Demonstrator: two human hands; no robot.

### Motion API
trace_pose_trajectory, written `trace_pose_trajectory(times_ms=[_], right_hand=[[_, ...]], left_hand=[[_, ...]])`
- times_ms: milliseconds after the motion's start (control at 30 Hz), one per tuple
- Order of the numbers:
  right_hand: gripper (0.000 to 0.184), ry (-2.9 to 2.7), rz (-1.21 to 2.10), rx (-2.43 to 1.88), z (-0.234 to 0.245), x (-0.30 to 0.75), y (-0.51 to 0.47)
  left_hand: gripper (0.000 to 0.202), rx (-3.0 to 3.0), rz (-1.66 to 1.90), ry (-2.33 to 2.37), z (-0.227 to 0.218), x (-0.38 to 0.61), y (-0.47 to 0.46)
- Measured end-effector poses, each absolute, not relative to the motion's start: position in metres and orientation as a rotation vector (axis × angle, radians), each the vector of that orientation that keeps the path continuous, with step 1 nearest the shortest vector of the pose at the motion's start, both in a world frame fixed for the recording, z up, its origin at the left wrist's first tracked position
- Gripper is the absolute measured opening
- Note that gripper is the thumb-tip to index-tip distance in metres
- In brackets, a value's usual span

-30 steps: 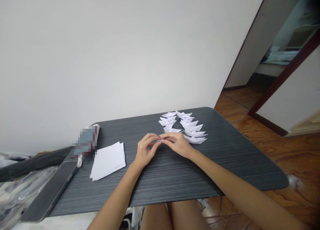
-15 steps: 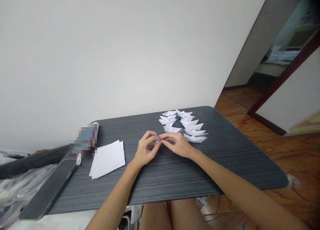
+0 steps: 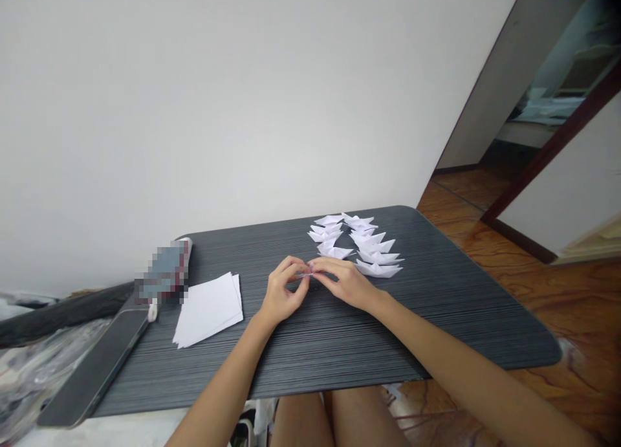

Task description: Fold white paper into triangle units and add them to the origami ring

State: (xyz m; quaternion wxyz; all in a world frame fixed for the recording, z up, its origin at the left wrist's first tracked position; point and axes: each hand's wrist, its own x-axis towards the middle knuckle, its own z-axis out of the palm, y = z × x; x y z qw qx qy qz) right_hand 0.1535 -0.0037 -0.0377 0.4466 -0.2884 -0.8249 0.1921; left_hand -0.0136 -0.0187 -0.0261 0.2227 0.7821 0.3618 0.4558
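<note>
Above the middle of the dark table, my left hand (image 3: 286, 288) and my right hand (image 3: 342, 279) meet at the fingertips. Both pinch a small folded piece of white paper (image 3: 305, 275), mostly covered by the fingers, so its full shape is hidden. Just beyond my hands, several white paper boats (image 3: 372, 242) stand in two rows toward the wall. The nearest boat (image 3: 379, 269) lies right of my right hand. Left of my left hand rests a small stack of white paper sheets (image 3: 208, 310), its edges slightly uneven.
The dark wood-grain table (image 3: 460, 317) has rounded corners and touches a white wall (image 3: 272, 110). At its left are a blurred-out packet (image 3: 167, 271) and a long dark flat slab (image 3: 97, 369). Clear plastic wrapping (image 3: 43, 376) lies beyond the left edge.
The paper between my fingertips now shows as a thin, flatter strip; my fingers have shifted slightly around it. The boats and the sheet stack have stayed in place.
</note>
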Motion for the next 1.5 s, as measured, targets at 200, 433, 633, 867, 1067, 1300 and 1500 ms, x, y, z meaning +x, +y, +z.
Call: trace_pose_trajectory(times_ms=[200, 433, 633, 867, 1067, 1300, 1500], right_hand=[[0.016, -1.915, 0.553, -0.776, -0.033, 0.154, -0.005], [0.011, -1.855, 0.398, -0.919, -0.029, 0.153, -0.005], [0.009, -1.859, 0.236, -1.045, -0.027, 0.153, -0.007], [0.01, -1.837, 0.325, -1.055, -0.026, 0.153, -0.007], [0.009, -1.719, 0.524, -0.983, -0.03, 0.155, -0.001], [0.014, -1.629, 0.897, -0.879, -0.032, 0.148, -0.002], [0.016, -1.596, 0.983, -0.889, -0.035, 0.148, -0.001]], left_hand=[[0.009, 2.164, 1.288, 1.05, -0.028, -0.016, -0.016], [0.01, 2.317, 1.321, 1.105, -0.026, -0.016, -0.016], [0.01, 2.235, 1.302, 1.117, -0.028, -0.015, -0.017], [0.013, 2.166, 1.333, 1.135, -0.026, -0.015, -0.018], [0.014, 2.125, 1.402, 1.189, -0.022, -0.017, -0.019], [0.011, 2.097, 1.512, 1.196, -0.025, -0.015, -0.018], [0.013, 2.152, 1.507, 1.161, -0.027, -0.012, -0.019]])
